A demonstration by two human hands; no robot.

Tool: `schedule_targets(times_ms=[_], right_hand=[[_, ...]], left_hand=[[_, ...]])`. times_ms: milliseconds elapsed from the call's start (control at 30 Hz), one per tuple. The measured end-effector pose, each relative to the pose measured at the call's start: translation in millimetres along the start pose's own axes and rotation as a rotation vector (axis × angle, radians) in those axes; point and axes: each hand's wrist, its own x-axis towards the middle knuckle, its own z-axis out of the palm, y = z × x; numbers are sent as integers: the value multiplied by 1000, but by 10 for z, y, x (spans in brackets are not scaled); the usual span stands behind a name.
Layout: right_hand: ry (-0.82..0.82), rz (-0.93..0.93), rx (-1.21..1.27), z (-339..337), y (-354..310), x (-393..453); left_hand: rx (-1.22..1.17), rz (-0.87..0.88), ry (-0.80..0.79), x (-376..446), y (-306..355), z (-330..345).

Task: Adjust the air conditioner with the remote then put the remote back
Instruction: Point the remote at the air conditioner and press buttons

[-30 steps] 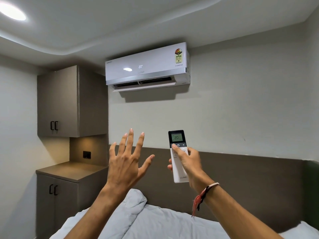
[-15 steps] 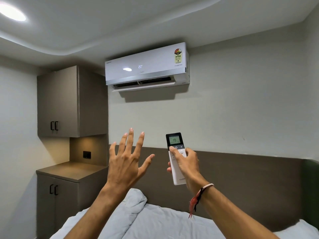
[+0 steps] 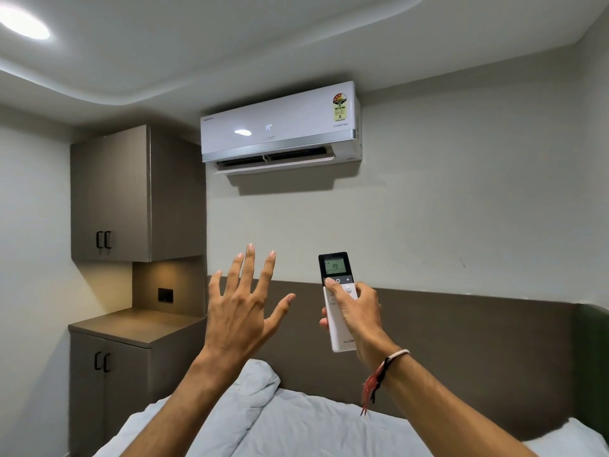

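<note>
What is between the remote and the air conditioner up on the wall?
Nothing but bare wall. In the head view, the remote in the right hand points up at the air conditioner.

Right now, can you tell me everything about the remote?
The remote is a slim white plastic stick with a black top. Its greenish screen reads 19, above power and plus buttons. The right hand holds it upright, aimed at the air conditioner, thumb pressing the top-left button.
</note>
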Motion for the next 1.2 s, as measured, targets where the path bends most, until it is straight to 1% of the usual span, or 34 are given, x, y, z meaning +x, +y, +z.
schedule_targets(times_ms=[167,433,667,767,1033,1200], right_hand=[[9,-14,-11,-13,-7,2],[12,35,50,-39,5,-28],[-57,8,-44,-52,51,-16],[-25,-31,-144,-61,101,17],[88,-181,-286,-101,174,42],[169,-208,-366,-249,223,77]], left_hand=[[-1,3,-5,0,3,4],[6,4,-18,-26,-8,11],[-1,0,-12,-27,-8,28],[1,3,-15,-34,-13,37],[-21,-1,-23,-62,-12,91],[-60,20,-35,-71,155,187]])
